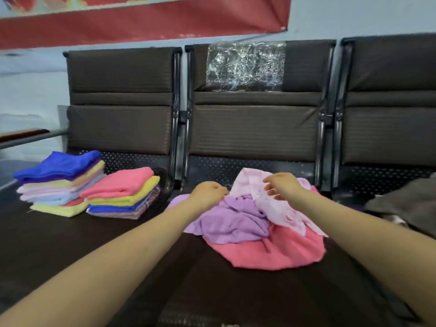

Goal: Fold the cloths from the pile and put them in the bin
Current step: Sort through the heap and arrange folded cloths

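A loose pile lies on the dark table: a pale pink cloth on top, a lilac cloth under it, a coral pink cloth at the bottom. My right hand hovers over the pale pink cloth with fingers curled down, touching or pinching it; which, I cannot tell. My left hand is curled at the pile's far left edge, and whether it grips cloth is hidden. A dark bin shows only as a rim behind a stack of folded cloths.
A second stack of folded cloths, blue on top, sits at the far left of the table. Three dark brown chairs stand right behind the table. A brown cloth lies at the right edge.
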A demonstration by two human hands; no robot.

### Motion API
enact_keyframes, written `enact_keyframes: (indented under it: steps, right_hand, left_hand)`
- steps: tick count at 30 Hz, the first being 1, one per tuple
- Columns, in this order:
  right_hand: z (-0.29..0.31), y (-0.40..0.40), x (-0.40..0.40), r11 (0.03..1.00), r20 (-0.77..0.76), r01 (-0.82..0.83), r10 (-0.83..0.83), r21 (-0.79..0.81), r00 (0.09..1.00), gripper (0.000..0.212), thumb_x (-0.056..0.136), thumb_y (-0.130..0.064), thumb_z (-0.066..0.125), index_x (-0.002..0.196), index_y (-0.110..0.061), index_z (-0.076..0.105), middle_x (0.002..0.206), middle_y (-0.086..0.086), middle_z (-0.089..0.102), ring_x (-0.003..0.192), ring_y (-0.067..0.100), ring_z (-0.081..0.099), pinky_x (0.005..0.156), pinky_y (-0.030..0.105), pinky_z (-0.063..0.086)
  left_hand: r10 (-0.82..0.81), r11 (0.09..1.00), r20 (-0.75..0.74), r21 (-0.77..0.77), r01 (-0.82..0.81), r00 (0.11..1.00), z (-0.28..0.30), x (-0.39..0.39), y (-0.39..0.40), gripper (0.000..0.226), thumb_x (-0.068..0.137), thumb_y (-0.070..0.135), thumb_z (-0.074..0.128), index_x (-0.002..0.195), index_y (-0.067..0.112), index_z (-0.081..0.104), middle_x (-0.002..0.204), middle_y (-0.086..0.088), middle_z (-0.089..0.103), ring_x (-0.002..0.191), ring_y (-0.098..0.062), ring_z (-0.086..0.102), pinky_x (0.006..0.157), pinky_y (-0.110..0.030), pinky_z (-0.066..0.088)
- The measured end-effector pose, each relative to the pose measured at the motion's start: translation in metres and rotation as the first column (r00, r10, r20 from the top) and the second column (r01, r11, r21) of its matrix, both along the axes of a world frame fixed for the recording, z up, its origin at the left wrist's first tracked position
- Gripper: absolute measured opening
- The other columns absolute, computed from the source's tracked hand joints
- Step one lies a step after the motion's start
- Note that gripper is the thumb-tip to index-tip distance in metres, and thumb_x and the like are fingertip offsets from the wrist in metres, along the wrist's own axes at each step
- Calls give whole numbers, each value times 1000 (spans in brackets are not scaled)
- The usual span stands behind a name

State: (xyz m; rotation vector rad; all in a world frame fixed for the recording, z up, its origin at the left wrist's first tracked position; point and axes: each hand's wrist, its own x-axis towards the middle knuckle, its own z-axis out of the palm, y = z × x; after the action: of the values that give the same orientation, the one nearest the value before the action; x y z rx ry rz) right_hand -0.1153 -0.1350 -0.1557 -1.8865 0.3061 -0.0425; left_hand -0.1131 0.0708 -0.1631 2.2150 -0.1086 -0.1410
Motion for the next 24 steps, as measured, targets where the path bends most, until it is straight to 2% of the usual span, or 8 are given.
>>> enact_keyframes:
  steps: [3, 7, 11, 13, 15, 19, 21, 24]
  right_hand:
    - [-4, -26, -8, 995, -21, 13, -15, -103, 1000, 10, 91, -12, 55, 84, -9, 61, 68, 5, 58, 54, 14, 51, 50, 21, 35]
    - [-25, -31, -23, 959, -144, -140, 107, -245, 984, 17, 91, -16, 56, 76, -9, 60, 70, 6, 61, 52, 14, 53, 43, 18, 39]
    - [-50, -11, -36, 895, -407, -389, 279, -218, 870, 31, 91, -35, 58, 82, -5, 61, 73, 10, 65, 49, 13, 60, 48, 18, 49]
    - [-69, -2, -33, 898, -428, -376, 253, -231, 868, 43, 83, -46, 66, 91, -5, 59, 82, 12, 66, 61, 18, 64, 59, 27, 55]
    - [-82, 8, -28, 908, -375, -313, 197, -278, 906, 42, 78, -47, 71, 92, -9, 58, 78, 8, 64, 58, 15, 60, 55, 25, 51]
    - [-91, 24, -17, 880, -370, -383, 269, -279, 889, 21, 86, -22, 61, 69, -10, 56, 55, 5, 53, 43, 13, 45, 43, 21, 38]
    - [-87, 29, -10, 890, -368, -401, 306, -217, 878, 20, 88, -15, 59, 69, -12, 55, 61, 4, 53, 48, 13, 47, 44, 21, 38]
    - [-73, 31, 9, 921, -289, -358, 305, -153, 907, 18, 91, -15, 59, 74, -17, 54, 71, 0, 55, 58, 10, 52, 50, 19, 44]
  left_hand:
    - [-25, 999, -55, -38, 23, 998, -16, -9, -11, 19, 94, 21, 51, 96, 11, 67, 94, -7, 64, 79, -18, 54, 62, -25, 42]
    - [45, 997, -53, 58, -42, 998, -35, -7, 6, 26, 95, 24, 51, 106, 6, 67, 111, -14, 67, 90, -21, 58, 84, -34, 48]
    - [-11, 953, 107, 303, -22, 994, -35, -4, 35, 26, 96, 16, 44, 78, 19, 63, 98, -2, 62, 92, -17, 55, 77, -23, 39]
    - [-27, 908, 99, 418, -17, 995, -42, 3, 50, 31, 95, 26, 41, 95, 9, 67, 108, -7, 65, 101, -22, 56, 81, -27, 38]
    - [-3, 913, 37, 408, -12, 999, -53, 16, 60, 34, 96, 33, 43, 110, 10, 65, 115, -4, 62, 108, -21, 54, 85, -25, 37]
    - [18, 988, -148, 152, 5, 989, -68, 25, 51, 24, 97, 33, 50, 90, 11, 58, 75, -8, 54, 67, -19, 54, 64, -26, 45]
    - [37, 998, -190, 57, -27, 981, -78, 24, 46, 24, 92, 33, 60, 82, 12, 53, 56, -3, 47, 46, -12, 48, 46, -22, 44]
    - [44, 995, -149, 91, -31, 988, -87, 31, 46, 30, 87, 25, 67, 66, 16, 48, 47, 2, 42, 39, -10, 43, 41, -20, 39]
